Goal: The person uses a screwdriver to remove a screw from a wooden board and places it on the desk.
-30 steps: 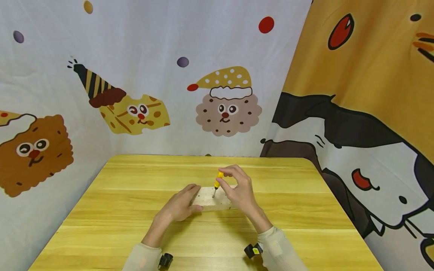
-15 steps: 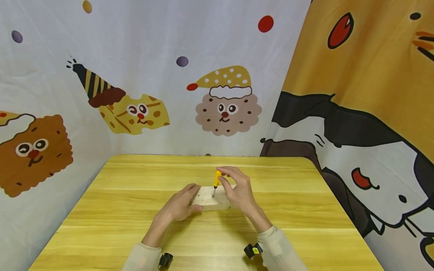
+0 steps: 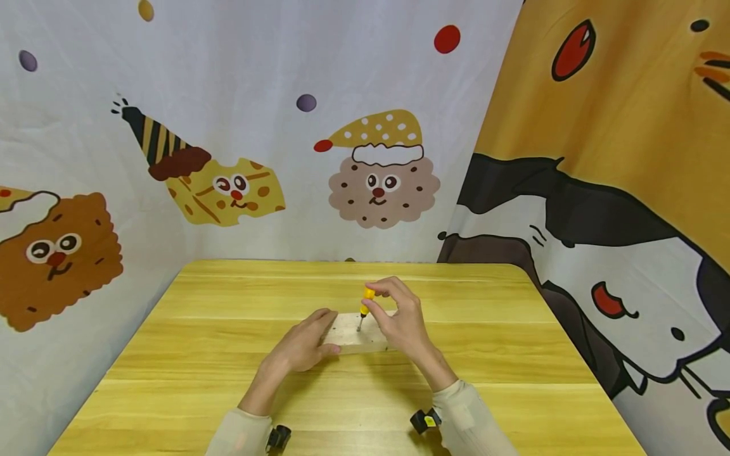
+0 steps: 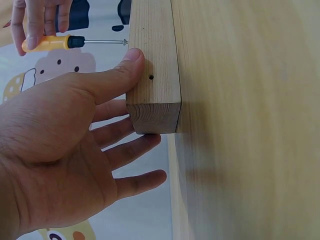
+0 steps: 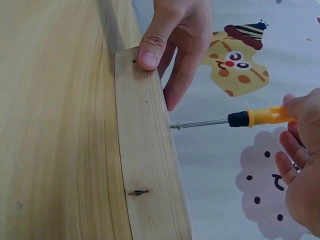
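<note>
A pale wooden block (image 3: 348, 339) lies flat on the table. My left hand (image 3: 302, 342) grips its left end, thumb (image 4: 117, 75) on the near face and fingers around the far side. A small metal screw (image 5: 174, 127) stands partly out of the block's top face. On its head sits the tip of a screwdriver (image 5: 250, 118) with a yellow and black handle, held nearly upright with a slight tilt. My right hand (image 3: 405, 320) pinches the upper handle between thumb and fingers. How deep the screw sits is hard to tell.
The wooden table (image 3: 228, 405) surrounds the block on every side. Behind it hangs a printed curtain (image 3: 256, 95), with another cartoon curtain (image 3: 570, 158) at the right. A dark knot (image 5: 138, 192) and a small hole (image 4: 151, 77) mark the block's near face.
My right fingers loosened and shifted along the handle, then closed round its top again, and the screwdriver's tilt changed slightly. The left hand and the block stayed put.
</note>
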{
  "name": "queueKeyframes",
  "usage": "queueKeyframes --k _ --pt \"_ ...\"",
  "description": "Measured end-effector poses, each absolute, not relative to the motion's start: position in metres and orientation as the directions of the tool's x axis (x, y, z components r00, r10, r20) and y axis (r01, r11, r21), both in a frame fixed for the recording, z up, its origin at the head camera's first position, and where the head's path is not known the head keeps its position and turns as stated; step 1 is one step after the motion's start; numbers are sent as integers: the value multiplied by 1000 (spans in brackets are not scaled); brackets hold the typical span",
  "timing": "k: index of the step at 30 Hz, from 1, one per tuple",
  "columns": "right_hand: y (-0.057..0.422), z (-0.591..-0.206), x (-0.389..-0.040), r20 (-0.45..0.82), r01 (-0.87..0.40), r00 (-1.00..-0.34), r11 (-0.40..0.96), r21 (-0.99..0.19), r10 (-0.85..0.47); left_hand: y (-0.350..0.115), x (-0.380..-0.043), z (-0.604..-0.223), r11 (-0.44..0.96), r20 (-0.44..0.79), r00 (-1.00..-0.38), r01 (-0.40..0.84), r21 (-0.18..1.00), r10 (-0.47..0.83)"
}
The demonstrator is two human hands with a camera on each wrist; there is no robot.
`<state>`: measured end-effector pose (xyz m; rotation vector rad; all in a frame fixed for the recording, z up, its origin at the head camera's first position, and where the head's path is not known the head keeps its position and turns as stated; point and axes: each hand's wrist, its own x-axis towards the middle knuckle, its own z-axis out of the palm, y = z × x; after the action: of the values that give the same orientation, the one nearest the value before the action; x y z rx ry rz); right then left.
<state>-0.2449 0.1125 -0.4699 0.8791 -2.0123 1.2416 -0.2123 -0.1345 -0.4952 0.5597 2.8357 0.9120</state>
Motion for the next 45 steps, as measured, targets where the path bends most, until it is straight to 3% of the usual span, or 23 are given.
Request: queueKeyframes --k 16,37,45 --pt "114 -472 -244 747 -770 -623 353 -532 -232 -134 -211 -492 747 6 -924 313 587 382" --pt "113 -473 -247 792 -794 -578 361 -489 -199 -134 -213 -493 746 11 -921 322 582 389" --pt "112 -473 -246 782 -783 -591 377 -495 -198 -134 -212 -494 747 4 -924 311 587 382"
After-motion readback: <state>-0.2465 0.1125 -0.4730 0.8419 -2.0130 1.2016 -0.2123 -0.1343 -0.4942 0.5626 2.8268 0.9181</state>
